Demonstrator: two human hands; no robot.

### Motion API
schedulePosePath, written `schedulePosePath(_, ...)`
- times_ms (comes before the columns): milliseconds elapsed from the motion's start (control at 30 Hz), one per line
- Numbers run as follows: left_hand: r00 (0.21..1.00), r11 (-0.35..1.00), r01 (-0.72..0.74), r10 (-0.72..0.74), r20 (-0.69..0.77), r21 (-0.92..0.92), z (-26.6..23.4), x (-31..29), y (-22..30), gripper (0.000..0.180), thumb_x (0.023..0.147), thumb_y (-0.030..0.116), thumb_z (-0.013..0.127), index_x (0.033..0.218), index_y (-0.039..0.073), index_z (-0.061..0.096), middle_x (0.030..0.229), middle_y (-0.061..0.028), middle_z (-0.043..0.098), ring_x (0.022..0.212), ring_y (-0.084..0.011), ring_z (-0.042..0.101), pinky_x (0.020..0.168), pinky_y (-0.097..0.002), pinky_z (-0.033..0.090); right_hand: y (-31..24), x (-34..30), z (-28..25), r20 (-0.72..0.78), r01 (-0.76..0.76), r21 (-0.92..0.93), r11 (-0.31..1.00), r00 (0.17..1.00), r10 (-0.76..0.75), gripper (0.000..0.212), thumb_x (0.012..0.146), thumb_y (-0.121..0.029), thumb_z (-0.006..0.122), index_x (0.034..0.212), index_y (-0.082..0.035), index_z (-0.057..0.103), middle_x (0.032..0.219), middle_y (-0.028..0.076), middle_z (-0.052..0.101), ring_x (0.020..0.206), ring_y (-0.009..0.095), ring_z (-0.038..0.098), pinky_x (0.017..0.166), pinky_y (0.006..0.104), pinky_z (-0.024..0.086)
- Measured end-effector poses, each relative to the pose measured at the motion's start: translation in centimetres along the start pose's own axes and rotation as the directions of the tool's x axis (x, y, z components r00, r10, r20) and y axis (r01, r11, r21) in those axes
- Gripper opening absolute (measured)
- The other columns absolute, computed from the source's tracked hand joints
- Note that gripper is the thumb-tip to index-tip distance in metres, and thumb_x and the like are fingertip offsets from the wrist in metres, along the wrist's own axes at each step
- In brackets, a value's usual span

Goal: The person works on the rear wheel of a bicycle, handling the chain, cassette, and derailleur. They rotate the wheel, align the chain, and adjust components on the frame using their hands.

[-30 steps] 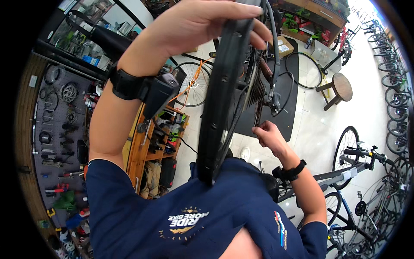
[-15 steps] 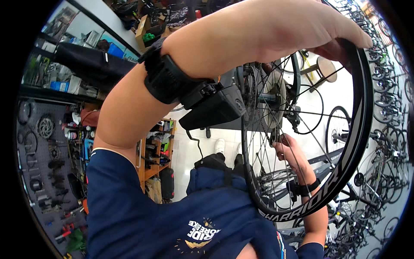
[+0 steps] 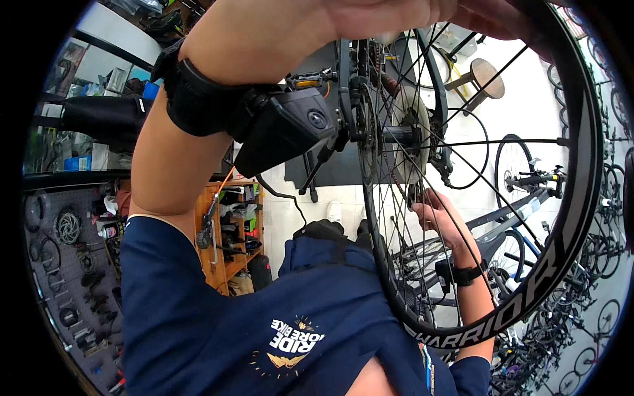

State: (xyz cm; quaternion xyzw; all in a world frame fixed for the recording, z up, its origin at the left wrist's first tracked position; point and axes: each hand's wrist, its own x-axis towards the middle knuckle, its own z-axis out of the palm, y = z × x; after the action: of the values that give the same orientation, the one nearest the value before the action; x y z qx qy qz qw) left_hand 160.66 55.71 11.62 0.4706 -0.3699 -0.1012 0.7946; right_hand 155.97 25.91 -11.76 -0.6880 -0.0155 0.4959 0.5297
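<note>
The left hand (image 3: 422, 12) half-curls at the wheel (image 3: 582, 152), seemingly to steady it, and the right hand (image 3: 441, 216) bunches its fingers (image 3: 421, 209) behind the spokes (image 3: 495, 143), whether either grips, I can't tell.

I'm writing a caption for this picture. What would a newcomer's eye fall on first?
Probably the big black bicycle wheel in the right half, with the left hand at its upper edge and the right hand seen through it. Next, the boxy black device strapped to the left arm, left of the wheel, and the crowd of bikes along the right side.
</note>
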Motion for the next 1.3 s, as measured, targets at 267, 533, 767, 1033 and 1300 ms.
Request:
schedulePosePath(267,0.997,0.984,0.027,-0.014,-0.075,0.174,2.0,-0.7,1.7,0.029,0.1,0.021,0.055,0.114,-0.002,0.064,0.11,-0.0132,0.069,0.099,-0.0185,0.068,0.091,-0.0283,0.054,-1.4,-3.4,-0.1,-0.203,0.237,0.028,0.971,0.953,-0.227,0.024,0.1,-0.029,0.057,0.091,-0.006,0.053,0.066,-0.003,0.049,0.057,0.006,0.045,0.052,0.0217,0.038)
schedulePosePath(533,0.999,0.969,-0.053,0.049,0.02,0.241,-0.2,-0.4,0.8,0.029,0.101,0.021,0.053,0.114,-0.002,0.065,0.111,-0.0125,0.069,0.099,-0.0184,0.067,0.091,-0.0294,0.054,-6.8,-18.3,5.3,-0.023,0.558,0.105,0.823,0.829,-0.559,0.069,0.081,-0.023,0.072,0.137,0.005,0.043,0.119,0.017,0.063,0.11,0.029,0.062,0.096,0.0413,0.048)
schedulePosePath(767,0.962,0.966,0.1,-0.033,-0.269,0.24,1.9,-1.9,1.5,0.031,0.1,0.024,0.054,0.116,0.0,0.064,0.111,-0.0131,0.069,0.1,-0.0211,0.067,0.09,-0.0328,0.053,-9.3,-19.7,8.8,-0.114,0.566,-0.133,0.814,0.807,-0.579,0.037,0.08,-0.001,0.078,0.109,0.003,0.056,0.082,0.003,0.061,0.071,0.005,0.055,0.064,0.0192,0.044)
schedulePosePath(1033,0.765,0.738,0.287,0.208,-0.609,0.611,-0.1,-11.4,-0.4,0.039,0.1,0.036,0.052,0.107,-0.001,0.063,0.09,-0.0086,0.067,0.086,-0.0177,0.064,0.084,-0.032,0.05,-14.4,-19.9,9.7,-0.135,0.524,-0.079,0.848,0.837,-0.53,0.025,0.085,-0.008,0.076,0.097,-0.001,0.055,0.077,-0.004,0.053,0.066,0.004,0.048,0.059,0.0193,0.037)
schedulePosePath(1300,0.465,0.724,0.68,-0.301,-0.832,0.118,3.4,-21.0,-11.5,0.065,0.1,0.057,0.043,0.099,-0.003,0.068,0.078,-0.0041,0.064,0.069,-0.01,0.057,0.063,-0.022,0.044,-20.1,-18.8,9.3,-0.052,0.495,-0.334,0.802,0.84,-0.54,0.027,0.09,-0.021,0.066,0.098,0.001,0.052,0.068,0.004,0.058,0.061,0.012,0.058,0.062,0.0247,0.048)
